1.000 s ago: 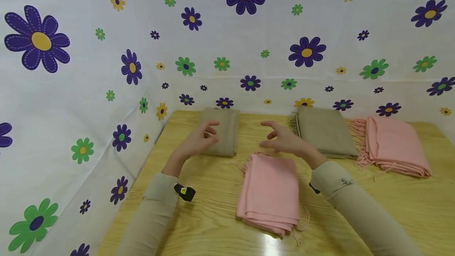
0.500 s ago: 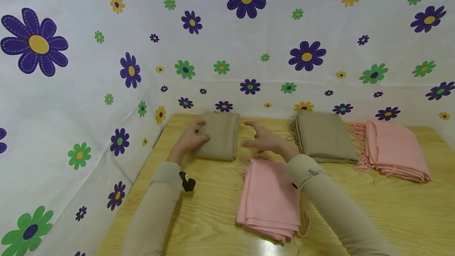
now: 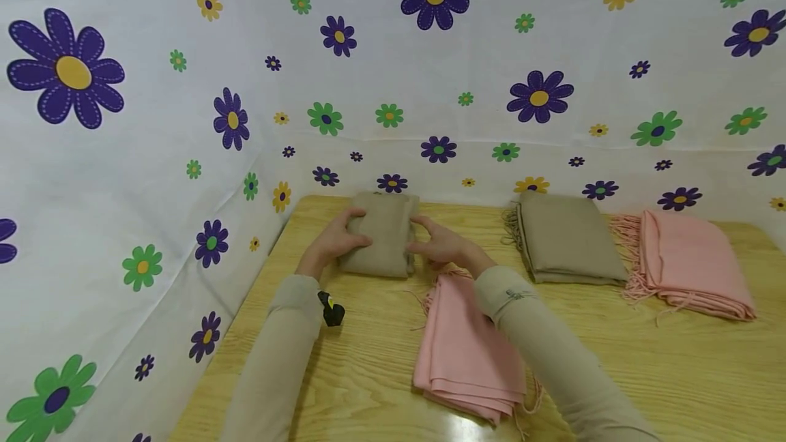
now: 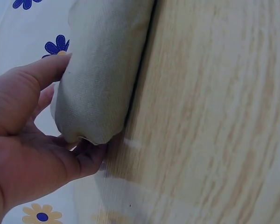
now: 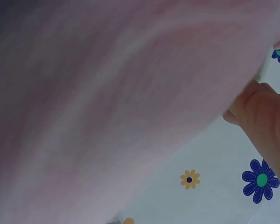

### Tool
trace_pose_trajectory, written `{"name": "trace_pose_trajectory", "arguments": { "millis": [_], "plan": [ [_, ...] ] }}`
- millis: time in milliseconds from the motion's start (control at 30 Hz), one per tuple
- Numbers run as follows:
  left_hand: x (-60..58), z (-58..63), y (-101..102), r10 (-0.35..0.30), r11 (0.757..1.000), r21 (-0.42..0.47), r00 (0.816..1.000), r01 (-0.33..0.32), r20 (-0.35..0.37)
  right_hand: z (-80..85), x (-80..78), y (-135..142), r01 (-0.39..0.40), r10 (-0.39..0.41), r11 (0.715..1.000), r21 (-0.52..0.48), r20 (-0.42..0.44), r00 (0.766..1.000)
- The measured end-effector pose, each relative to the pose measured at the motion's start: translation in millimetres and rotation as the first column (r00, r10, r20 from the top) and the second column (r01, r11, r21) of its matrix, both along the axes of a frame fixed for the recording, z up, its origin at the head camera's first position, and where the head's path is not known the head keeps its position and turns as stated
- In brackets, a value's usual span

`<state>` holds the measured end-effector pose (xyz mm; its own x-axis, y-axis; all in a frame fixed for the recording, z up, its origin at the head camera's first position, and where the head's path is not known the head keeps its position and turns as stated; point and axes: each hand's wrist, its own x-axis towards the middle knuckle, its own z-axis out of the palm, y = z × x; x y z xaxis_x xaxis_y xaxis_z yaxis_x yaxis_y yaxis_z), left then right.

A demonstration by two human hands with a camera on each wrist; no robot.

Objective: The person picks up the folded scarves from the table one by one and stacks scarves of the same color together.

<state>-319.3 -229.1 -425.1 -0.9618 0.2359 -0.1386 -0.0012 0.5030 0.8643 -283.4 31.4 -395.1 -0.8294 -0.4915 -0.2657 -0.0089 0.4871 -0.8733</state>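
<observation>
At the far left of the bench, a folded beige cloth lies between two hands, near the flowered sheet. Change noted from my remote station: the right hand has come in to the cloth's right edge, and the left hand now meets its left side. I read this as the start of a two-handed hold on that piece. Left fingers curl over and under the edge, gripping it; right fingers bend against the opposite edge, but I cannot tell whether they grip, as a pink blur fills most of that wrist view. Beige weave looks fine and matte, its fold thick and rounded. Nearer the camera, a pink cloth, layered and fringed, lies partly hidden by the right sleeve. Farther right: a darker beige cloth with tangled fringe, then a second pink cloth, soft-cornered. Pale wood grain, one bright glare.
</observation>
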Motion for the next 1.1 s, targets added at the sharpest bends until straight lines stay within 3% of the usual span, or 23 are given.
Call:
{"name": "trace_pose_trajectory", "arguments": {
  "millis": [233, 400, 667, 867, 1000, 1100],
  "plan": [
    [4.1, -4.6, -1.7, 0.004, 1.000, -0.029, 1.000, -0.003, 0.020, -8.0, 2.6, -8.2, -0.005, 0.006, 1.000, -0.024, 0.025, 1.000],
    [6.5, 2.1, 1.3, -0.012, 1.000, -0.024, 1.000, 0.011, -0.026, -6.0, 1.7, -10.0, 0.001, -0.001, 1.000, -0.016, 0.001, 1.000],
    [7.4, 5.1, 5.1, -0.041, 0.999, -0.026, 0.999, 0.040, -0.005, -6.6, -2.2, -11.4, -0.016, 0.018, 0.998, -0.056, 0.051, 0.999],
    [9.0, 8.0, 10.9, -0.081, 0.996, -0.043, 0.997, 0.081, -0.016, -7.1, -4.9, -9.9, -0.036, 0.037, 0.999, -0.038, 0.029, 0.999],
    [6.5, 8.7, 13.0, -0.088, 0.993, -0.075, 0.996, 0.088, 0.005, -5.4, -6.4, -7.1, -0.042, 0.043, 0.998, -0.035, 0.015, 0.999],
    [4.9, 10.2, 16.3, -0.102, 0.993, -0.051, 0.994, 0.104, 0.041, -4.2, -8.1, -3.6, -0.031, 0.031, 0.999, -0.025, -0.006, 1.000]
  ]
}}
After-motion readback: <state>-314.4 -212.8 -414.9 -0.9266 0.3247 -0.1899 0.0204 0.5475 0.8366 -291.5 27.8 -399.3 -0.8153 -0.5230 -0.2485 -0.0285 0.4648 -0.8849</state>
